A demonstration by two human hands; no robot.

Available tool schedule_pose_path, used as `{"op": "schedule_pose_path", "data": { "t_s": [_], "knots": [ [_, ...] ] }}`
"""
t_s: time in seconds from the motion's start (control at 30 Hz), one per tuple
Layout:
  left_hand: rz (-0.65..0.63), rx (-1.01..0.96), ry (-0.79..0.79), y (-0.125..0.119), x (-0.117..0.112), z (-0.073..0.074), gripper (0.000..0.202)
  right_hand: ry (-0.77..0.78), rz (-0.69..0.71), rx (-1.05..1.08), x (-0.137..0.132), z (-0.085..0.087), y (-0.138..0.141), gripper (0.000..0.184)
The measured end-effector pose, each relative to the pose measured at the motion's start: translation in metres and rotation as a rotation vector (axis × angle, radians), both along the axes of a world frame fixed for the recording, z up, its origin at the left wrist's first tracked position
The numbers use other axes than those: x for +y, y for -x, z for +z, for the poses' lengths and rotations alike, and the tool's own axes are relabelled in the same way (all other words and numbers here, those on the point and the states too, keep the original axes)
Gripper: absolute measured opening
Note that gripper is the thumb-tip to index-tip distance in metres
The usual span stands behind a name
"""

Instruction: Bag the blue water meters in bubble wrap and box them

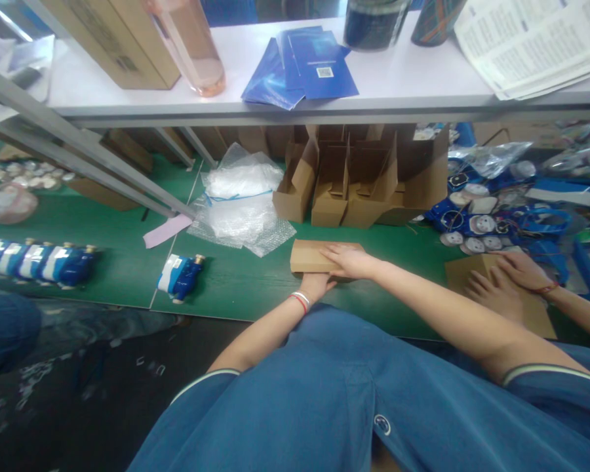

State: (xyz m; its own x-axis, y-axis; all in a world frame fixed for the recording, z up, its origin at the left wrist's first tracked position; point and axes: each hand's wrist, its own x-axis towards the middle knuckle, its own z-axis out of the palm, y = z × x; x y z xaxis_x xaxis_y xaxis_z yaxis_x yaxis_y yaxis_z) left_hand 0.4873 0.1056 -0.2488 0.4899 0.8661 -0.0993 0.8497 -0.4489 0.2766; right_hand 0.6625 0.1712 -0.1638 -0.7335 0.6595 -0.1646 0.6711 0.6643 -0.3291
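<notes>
Cardboard is what both of the person's hands are on: a small closed brown carton (311,256) lying flat on the green mat (236,282) at the centre of the frame. The right hand (350,260) lies palm-down across the carton's top, fingers spread flat, pressing, not gripping. The left hand (315,286) is tucked against the carton's near edge, with a red-and-white band at its wrist; its fingers are mostly hidden behind the box, so I cannot tell whether they curl round anything.

By the look of it, the step in hand is shutting or flattening the lid of this carton. Judging from the flat palm, the next move would call for steady downward pressure while the near edge is kept from sliding on the mat.

At the right of the frame, a co-worker's 2 hands (509,282) rest on another brown carton (501,295), well apart from the first.

Above the centre, a row of open, empty cartons (354,180) stands under a white shelf (275,105). Bubble-wrap bags (240,203) lie to their left. At the left of the frame, 1 blue meter (181,275) lies alone, and a row of wrapped blue meters (39,261) lies further left. Blue parts and round dials (476,219) crowd the upper right. On the shelf sit blue leaflets (305,65), a pinkish bottle (196,46) and printed sheets (535,42).
</notes>
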Motion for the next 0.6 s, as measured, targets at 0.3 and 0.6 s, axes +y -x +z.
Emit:
{"op": "schedule_pose_path", "data": {
  "t_s": [0.3, 0.6],
  "knots": [
    [-0.094, -0.027, -0.047, 0.019, -0.012, 0.011, 0.042, -0.192, -0.100, -0.015, -0.026, -0.048, 0.005, 0.056],
    [-0.324, -0.193, -0.114, 0.099, -0.010, 0.034, 0.052, -0.250, -0.160, 0.030, -0.045, -0.074, 0.010, 0.061]
  ]
}}
